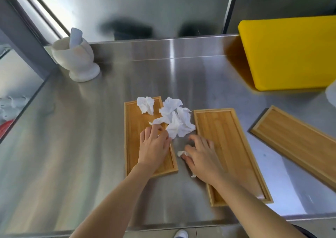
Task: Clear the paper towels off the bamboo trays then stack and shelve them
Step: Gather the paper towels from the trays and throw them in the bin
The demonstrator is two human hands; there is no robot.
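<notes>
A brushed stainless-steel tabletop [81, 137] with a raised steel backsplash carries three shallow rectangular bamboo trays: left [133, 128], middle [223, 128], right [300, 137]. Crumpled white paper towels [174, 119] lie across the left tray's far end and the gap beside it. The left hand [154, 146] pinches one towel; the right hand [201, 156] closes its grip on a small wad [181, 153]. A white stone mortar [76, 59] and yellow cutting board [291, 52] stand behind.

Three shallow bamboo trays lie flat on the bench: left tray [133, 128] carries crumpled paper towels [174, 118] spilling off its right rim; middle tray [225, 128] and right-edge tray [298, 139] are bare.
</notes>
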